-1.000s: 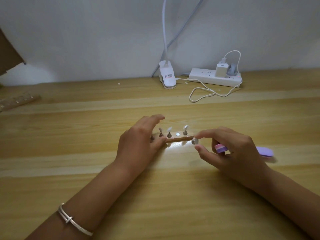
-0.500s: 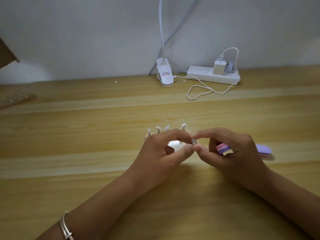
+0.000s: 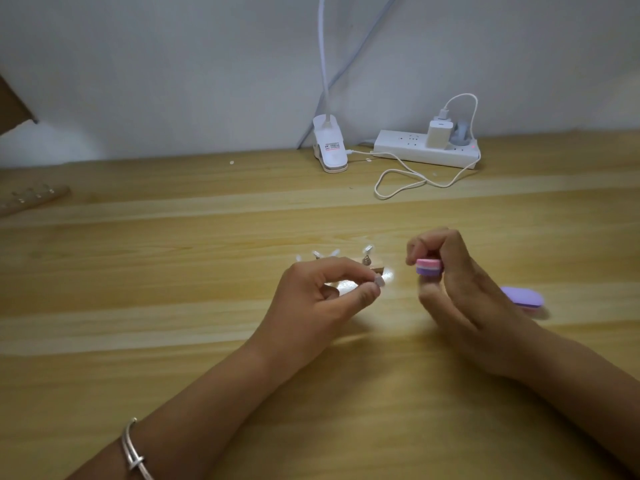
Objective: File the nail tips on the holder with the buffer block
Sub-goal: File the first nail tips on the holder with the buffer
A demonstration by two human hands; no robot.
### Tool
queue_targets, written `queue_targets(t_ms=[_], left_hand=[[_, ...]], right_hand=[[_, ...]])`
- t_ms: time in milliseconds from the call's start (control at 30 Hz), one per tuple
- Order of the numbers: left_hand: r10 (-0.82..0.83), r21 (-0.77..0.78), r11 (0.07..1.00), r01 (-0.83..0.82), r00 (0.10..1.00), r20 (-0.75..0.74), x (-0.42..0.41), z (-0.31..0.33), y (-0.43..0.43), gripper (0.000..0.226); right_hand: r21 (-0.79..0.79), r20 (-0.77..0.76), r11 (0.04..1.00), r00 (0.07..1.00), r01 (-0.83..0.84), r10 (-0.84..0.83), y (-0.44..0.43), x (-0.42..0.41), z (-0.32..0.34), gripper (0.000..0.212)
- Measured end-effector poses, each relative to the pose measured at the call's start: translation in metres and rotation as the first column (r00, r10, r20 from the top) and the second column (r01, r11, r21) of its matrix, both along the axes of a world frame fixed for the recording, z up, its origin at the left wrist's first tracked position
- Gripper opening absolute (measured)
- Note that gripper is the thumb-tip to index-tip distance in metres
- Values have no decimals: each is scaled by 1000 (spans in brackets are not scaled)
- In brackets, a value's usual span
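Just in front of the holder [image 3: 378,270], the left hand [image 3: 311,299] pinches a nail tip [image 3: 379,281] that sticks out rightward, while right of the holder the right hand [image 3: 460,292] grips the buffer block [image 3: 428,266], whose long axis runs left-right.

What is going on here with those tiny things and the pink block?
A person sits at a wooden table, working on false nail tips. The left hand pinches one nail tip between thumb and forefinger, near the holder. The right hand grips the pink and purple buffer block beside it. Block and tip are apart, so filing has not yet begun. Other tips stand on the holder.
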State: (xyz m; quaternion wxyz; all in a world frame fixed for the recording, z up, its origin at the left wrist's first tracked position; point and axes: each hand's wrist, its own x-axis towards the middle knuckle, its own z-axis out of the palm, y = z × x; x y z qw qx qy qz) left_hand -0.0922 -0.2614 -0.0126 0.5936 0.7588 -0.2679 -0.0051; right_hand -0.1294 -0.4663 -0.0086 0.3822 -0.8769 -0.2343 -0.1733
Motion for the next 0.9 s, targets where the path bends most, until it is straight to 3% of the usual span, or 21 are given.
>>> queue_targets(t_ms=[133, 233, 367, 467, 600, 733, 900], left_hand=[[34, 29, 999, -36, 997, 63, 0, -1, 1, 11], [45, 49, 998, -49, 996, 78, 0, -3, 0, 10], [45, 48, 998, -50, 995, 93, -2, -2, 0, 12], [70, 45, 996, -75, 993, 99, -1, -3, 1, 14], [67, 58, 996, -74, 991, 119, -1, -5, 1, 13], [72, 48, 996, -79, 989, 131, 0, -4, 0, 16], [49, 20, 998, -52, 989, 140, 0, -2, 1, 17]], right_hand=[[-196, 254, 981, 965, -15, 66, -1, 6, -1, 17], [-138, 302, 990, 953, 22, 21, -5, 6, -2, 19], [151, 100, 988, 993, 42, -57, -4, 3, 0, 30], [216, -1, 976, 1000, -3, 3, -2, 4, 3, 24], [435, -192, 898, 969, -60, 158, 0, 5, 5, 22], [562, -295, 826, 924, -37, 243, -1, 6, 3, 24], [549, -323, 834, 910, -44, 261, -2, 7, 5, 19]])
